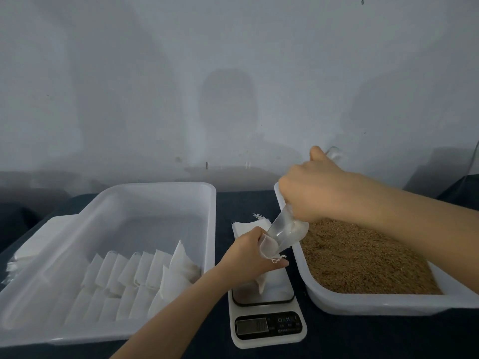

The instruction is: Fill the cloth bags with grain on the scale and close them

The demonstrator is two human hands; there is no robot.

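Observation:
A white kitchen scale [268, 325] stands between two white trays. My left hand [252, 251] grips the open mouth of a small white cloth bag [267, 246] standing on the scale's platform. My right hand [315, 193] holds a clear plastic scoop [285, 230] by its handle, tipped down with its mouth in the bag's opening. Brown grain [363, 257] fills the right tray [363, 301]. The scale's display cannot be read.
The left tray [145, 200] holds rows of several filled, closed white bags [134, 275]. A stack of empty bags [246, 226] lies behind the scale, and more white cloth lies left of the left tray. A grey wall rises behind the dark table.

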